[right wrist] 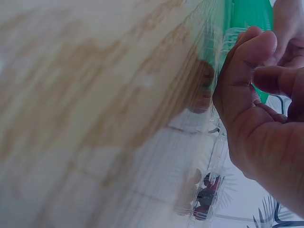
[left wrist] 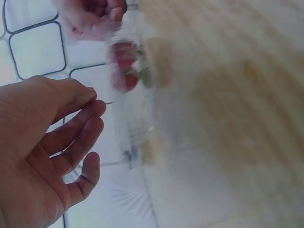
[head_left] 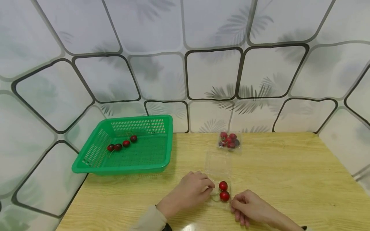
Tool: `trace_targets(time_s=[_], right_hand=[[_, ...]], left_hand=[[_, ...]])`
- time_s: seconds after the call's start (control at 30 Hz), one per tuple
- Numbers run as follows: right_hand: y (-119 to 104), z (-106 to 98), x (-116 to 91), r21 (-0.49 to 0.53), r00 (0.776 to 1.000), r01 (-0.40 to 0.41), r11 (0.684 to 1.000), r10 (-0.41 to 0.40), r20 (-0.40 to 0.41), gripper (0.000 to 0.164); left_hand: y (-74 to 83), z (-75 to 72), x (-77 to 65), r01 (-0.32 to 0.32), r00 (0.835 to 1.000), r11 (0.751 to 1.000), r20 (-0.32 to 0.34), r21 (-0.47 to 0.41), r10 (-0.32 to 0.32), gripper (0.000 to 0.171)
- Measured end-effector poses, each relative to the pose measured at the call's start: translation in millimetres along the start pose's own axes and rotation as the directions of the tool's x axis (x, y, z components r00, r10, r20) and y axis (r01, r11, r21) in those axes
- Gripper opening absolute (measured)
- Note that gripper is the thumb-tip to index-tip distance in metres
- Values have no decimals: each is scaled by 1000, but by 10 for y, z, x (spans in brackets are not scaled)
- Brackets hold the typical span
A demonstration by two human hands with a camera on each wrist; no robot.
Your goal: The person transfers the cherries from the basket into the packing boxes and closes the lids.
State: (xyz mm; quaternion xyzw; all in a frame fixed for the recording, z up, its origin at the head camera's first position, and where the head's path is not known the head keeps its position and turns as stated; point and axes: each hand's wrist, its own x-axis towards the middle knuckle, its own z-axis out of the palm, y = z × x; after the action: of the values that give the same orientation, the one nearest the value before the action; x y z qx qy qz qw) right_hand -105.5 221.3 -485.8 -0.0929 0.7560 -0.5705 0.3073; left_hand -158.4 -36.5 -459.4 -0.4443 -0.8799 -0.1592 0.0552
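Right fingers (head_left: 237,214) beside clear box edge (head_left: 230,190)

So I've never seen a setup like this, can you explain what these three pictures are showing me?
There's no machine here, just a person working with two bare hands. The wide picture comes from a camera on the head, looking forward and down. The other two come from a camera on each wrist, so they look tilted.

On the wooden table is a green basket with four cherries. Farther back, a small clear box holds several more. In front, an open clear box has two cherries in it.

The left hand is beside that open box and doesn't appear to hold anything. The right hand is at its other side; I can't tell whether it grips the edge.
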Motion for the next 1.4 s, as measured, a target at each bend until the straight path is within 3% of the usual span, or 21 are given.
trace_targets(time_s=[0.23,0.53,0.77,1.0,1.1,1.23,1.4], right_hand=[[-16,7,-6,2,1000,5,1000,-5,3,32],[-22,-15,-4,7,1000,15,1000,-15,21,35],[-27,-17,-9,5,1000,10,1000,-10,25,35],[-18,-9,-10,7,1000,8,1000,-8,16,34],[-15,-10,-11,6,1000,5,1000,-5,12,34],[-15,-8,-16,11,1000,12,1000,-12,11,34],[-15,-6,-23,9,1000,19,1000,-19,11,34]], left_hand=[[-101,-325,-130,-35,997,999,-73,28,37,8],[-244,-622,-305,-12,986,996,-166,89,26,9],[-376,-875,-365,34,961,993,-275,111,-2,11],[-621,-1044,-407,103,922,985,-385,142,-41,10],[-751,-1077,-458,154,917,981,-386,116,-99,9],[-924,-1124,-566,257,909,965,-351,54,-222,10],[-1136,-1224,-738,399,875,915,-276,-49,-397,14]])
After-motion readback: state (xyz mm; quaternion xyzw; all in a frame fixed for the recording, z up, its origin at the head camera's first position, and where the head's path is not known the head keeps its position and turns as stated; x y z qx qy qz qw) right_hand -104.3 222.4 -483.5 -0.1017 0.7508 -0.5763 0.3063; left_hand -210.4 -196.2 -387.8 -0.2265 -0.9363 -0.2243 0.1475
